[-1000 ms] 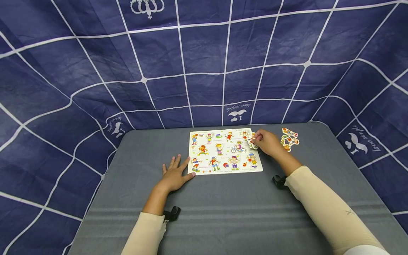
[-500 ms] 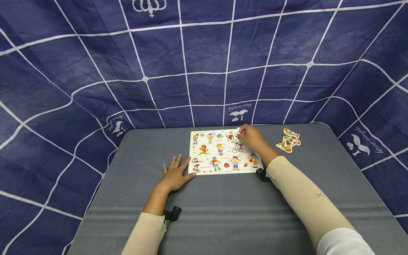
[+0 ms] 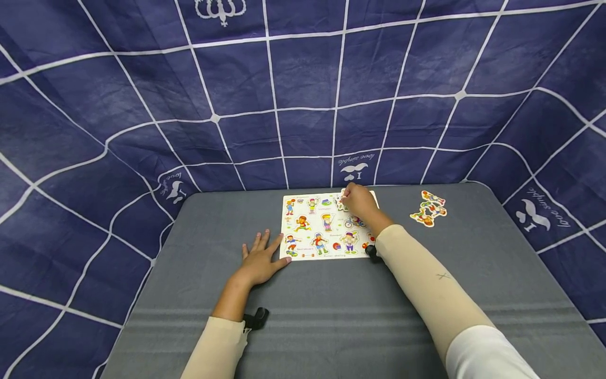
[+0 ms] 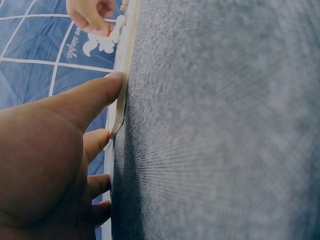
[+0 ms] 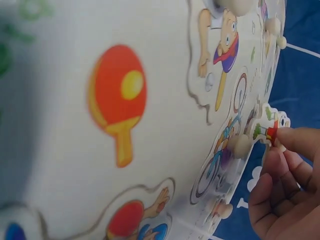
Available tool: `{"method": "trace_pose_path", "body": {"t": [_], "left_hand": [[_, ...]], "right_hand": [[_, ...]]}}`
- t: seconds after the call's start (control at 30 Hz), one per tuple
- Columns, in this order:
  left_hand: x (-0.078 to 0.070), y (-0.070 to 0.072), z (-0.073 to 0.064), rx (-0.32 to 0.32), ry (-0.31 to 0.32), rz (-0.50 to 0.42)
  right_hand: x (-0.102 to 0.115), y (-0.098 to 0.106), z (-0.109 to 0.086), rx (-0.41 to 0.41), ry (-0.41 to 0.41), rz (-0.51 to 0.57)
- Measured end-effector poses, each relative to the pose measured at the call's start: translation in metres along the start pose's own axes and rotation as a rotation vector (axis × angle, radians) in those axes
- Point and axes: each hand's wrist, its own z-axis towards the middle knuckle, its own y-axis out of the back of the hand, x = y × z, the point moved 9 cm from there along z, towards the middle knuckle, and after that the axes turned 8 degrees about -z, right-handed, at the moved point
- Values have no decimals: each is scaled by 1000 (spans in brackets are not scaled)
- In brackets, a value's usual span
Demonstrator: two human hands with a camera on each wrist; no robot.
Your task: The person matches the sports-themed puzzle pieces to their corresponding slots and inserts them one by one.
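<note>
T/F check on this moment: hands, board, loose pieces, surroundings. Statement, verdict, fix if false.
1. The right hand pinches a puzzle piece. True.
2. The left hand also holds a piece. False: it holds none; its fingers are spread and its thumb touches the edge of the board.
3. The loose pieces lie left of the board. False: they lie to its right, on the table.
4. Round knobs stick out from pieces on the board. True.
5. The backdrop is plain white. False: it is dark blue with white lines.
</note>
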Motion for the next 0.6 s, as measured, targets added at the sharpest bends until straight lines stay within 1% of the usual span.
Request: {"method": "trace_pose_path", "body": {"t": [0.17, 0.3, 0.6], "left_hand": [[2, 0, 0, -2, 0, -4], [2, 0, 1, 2, 5, -4], [2, -1, 1, 7, 10, -6]], "right_hand": [[0, -7, 4, 30, -13, 1], [-1, -12, 5, 55, -17, -19], [-1, -20, 7, 70, -2, -64]]}}
